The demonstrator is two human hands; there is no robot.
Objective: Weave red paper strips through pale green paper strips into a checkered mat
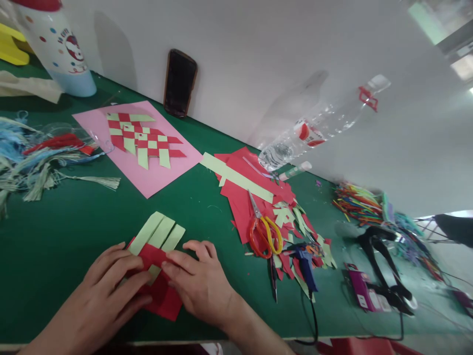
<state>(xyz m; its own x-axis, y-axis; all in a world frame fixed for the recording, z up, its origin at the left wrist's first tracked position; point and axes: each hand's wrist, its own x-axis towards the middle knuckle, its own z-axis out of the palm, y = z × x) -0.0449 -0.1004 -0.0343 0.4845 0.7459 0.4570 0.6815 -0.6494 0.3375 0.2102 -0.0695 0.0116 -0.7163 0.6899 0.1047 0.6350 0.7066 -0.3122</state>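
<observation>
Near the front edge of the table, a piece of red and pale green paper (158, 296) lies between my hands. Three pale green strips (160, 231) stick out of its far end, and a small green patch shows on the red. My left hand (111, 291) bends its fingers over the paper's left side, covering part of it. On the right side, my right hand (201, 283) grips the paper with thumb and fingers. Beyond them, a pink card (148, 182) carries several woven red and green paper fish (151, 143).
Scissors (264, 236), red paper scraps (236, 207) and a glue gun (306, 268) lie to the right. Tassels (37, 158) are at left. A phone (180, 84) and a plastic bottle (306, 133) lean on the wall near a cup (62, 54). A black stand (388, 266) is far right.
</observation>
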